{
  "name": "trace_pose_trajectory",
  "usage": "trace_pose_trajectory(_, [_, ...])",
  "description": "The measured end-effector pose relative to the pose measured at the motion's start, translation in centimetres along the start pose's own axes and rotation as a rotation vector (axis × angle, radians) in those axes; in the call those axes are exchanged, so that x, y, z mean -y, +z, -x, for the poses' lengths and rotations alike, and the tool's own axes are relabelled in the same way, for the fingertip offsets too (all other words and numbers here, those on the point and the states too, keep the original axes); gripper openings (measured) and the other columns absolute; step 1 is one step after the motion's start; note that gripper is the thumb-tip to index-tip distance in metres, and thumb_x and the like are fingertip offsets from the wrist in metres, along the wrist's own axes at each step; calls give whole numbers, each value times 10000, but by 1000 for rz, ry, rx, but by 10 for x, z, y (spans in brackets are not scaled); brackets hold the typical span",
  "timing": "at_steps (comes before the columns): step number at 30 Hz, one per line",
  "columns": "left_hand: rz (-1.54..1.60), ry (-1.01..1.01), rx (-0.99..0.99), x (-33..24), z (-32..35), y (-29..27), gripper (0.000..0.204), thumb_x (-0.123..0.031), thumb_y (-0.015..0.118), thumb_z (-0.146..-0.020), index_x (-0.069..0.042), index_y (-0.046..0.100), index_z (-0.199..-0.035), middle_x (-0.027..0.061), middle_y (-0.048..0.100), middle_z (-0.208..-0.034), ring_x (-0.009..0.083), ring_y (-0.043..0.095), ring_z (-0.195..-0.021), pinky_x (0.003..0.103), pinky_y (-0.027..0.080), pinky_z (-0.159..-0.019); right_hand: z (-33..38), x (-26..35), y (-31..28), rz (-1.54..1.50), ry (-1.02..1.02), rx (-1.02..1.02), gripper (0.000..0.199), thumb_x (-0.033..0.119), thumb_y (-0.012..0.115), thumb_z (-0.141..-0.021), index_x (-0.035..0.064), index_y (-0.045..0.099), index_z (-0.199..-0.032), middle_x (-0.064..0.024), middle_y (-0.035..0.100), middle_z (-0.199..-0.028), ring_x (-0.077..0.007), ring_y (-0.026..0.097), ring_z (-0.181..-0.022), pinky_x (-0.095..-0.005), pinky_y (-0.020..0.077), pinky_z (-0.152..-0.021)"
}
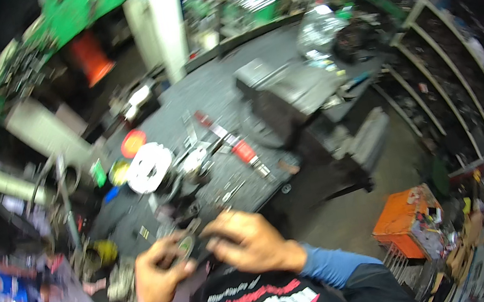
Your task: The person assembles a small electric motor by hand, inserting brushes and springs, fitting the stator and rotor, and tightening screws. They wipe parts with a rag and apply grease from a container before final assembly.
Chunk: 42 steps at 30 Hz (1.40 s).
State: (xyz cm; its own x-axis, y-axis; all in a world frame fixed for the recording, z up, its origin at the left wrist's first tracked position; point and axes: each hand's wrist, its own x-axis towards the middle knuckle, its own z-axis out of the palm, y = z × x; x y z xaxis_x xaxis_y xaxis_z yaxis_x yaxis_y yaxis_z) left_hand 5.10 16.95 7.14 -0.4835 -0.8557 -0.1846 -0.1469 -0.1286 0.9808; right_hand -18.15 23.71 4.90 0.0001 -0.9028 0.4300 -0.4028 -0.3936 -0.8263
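My left hand (161, 274) is closed around a small round metal piece (187, 245), pinched between thumb and fingers just in front of my dark printed shirt. From the other side my right hand (246, 241) comes in with its fingers curled together beside that piece. Whatever those right fingers grip is dark and too blurred to name. Beyond my hands lies the near edge of a dark workbench (202, 70). On it rest a white ring-shaped part (150, 167), small metal pieces and a red-and-silver tool (243, 150).
An orange-red round object (133, 143) sits behind the white ring. A clear plastic container (320, 30) stands at the bench's far right. A large dark, angular object (276, 106) overhangs the right edge. Shelving (444, 83) and an orange cabinet (396, 217) are farther right.
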Motion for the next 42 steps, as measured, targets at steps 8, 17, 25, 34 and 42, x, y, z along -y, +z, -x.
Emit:
trace_pose_trajectory(8, [356, -34, 170, 7, 6, -14, 276, -67, 917, -851, 68, 763, -1037, 217, 615, -1479, 225, 655, -1267, 353, 534, -1083, -3, 23, -7, -48, 272, -18, 77, 13, 735, -947, -50, 735, -992, -54, 688, -874, -67, 531, -647, -249, 401, -567])
trace_pose_trajectory(17, [323, 5, 75, 11, 18, -9, 296, -76, 930, -840, 64, 769, -1045, 204, 623, -1466, 213, 682, -1208, 337, 564, -1011, -27, 26, 5, 0, -72, 105, 200, -84, 780, -806, -47, 726, -995, -115, 728, -900, -136, 629, -635, -261, 456, -538])
trace_pose_trajectory(25, [119, -22, 21, 3, 26, -9, 328, -142, 979, -785, 14, 800, -1011, 174, 668, -1396, 196, 696, -1159, 335, 577, -959, -24, 25, 11, 230, -161, 223, 198, 38, 801, -802, 16, 673, -953, -97, 672, -831, -250, 679, -634, -345, 527, -557])
trace_pose_trajectory(34, [-46, 13, 147, -1, 21, -16, 394, -185, 996, -741, 35, 789, -994, 213, 693, -1355, 278, 678, -1250, 397, 524, -1089, -12, 8, 22, 311, -234, 246, 288, 102, 778, -751, 30, 620, -980, -110, 576, -841, -285, 622, -571, -387, 527, -525])
trace_pose_trajectory(42, [76, -89, 137, 3, 23, -23, 377, -162, 981, -763, 43, 786, -1012, 217, 689, -1371, 257, 686, -1226, 373, 539, -1055, -17, 9, 6, 87, -14, 179, 228, -18, 760, -798, 5, 645, -994, -105, 602, -829, -275, 616, -627, -383, 508, -545])
